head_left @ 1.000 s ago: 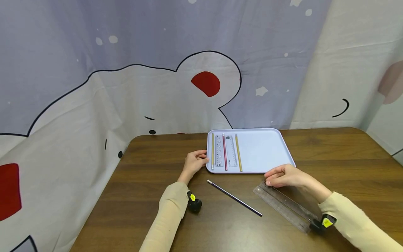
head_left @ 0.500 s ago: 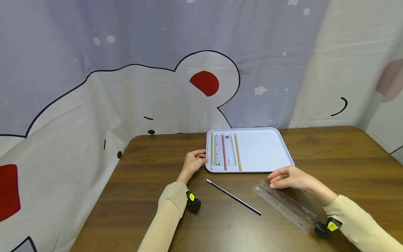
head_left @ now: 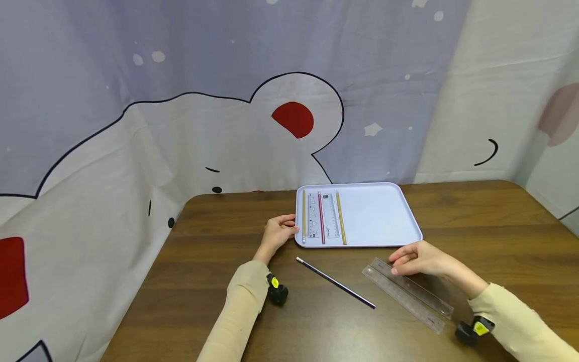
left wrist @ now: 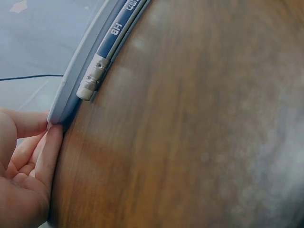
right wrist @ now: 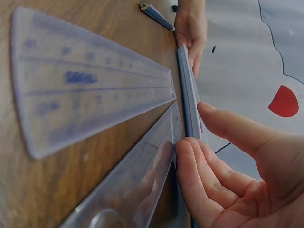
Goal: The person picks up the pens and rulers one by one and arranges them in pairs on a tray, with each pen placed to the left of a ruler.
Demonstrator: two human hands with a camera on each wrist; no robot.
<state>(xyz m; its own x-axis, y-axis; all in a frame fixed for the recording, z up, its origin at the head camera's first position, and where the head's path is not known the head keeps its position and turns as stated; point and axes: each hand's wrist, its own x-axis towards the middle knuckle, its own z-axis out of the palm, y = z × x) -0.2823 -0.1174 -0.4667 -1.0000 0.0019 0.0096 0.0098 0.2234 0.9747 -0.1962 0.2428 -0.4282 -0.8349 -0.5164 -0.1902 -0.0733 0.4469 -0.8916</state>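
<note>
My left hand point(head_left: 278, 235) pinches the left rim of the white tray point(head_left: 375, 213); the left wrist view shows thumb and fingers meeting at the rim point(left wrist: 71, 78). My right hand point(head_left: 420, 259) is just over the far end of a clear ruler point(head_left: 418, 291), thumb apart from the fingers and nothing between them. Close beside that one, nearly parallel, lies a second clear ruler point(head_left: 402, 299). A dark pencil point(head_left: 336, 283) with a white eraser lies slantwise in front of the tray. Its eraser end shows large in the left wrist view, marked HB.
Side by side in the tray's left half lie a yellow pencil point(head_left: 304, 216), a clear ruler point(head_left: 313, 216), a red pencil point(head_left: 321, 218), another ruler point(head_left: 331, 216) and a second yellow pencil point(head_left: 341, 218). Behind the wooden table point(head_left: 217, 311) hangs a patterned cloth point(head_left: 181, 141).
My right hand has shifted a little right, off the far end of the right-hand ruler, and its thumb and fingers have parted. My left hand stays at the tray's rim.
</note>
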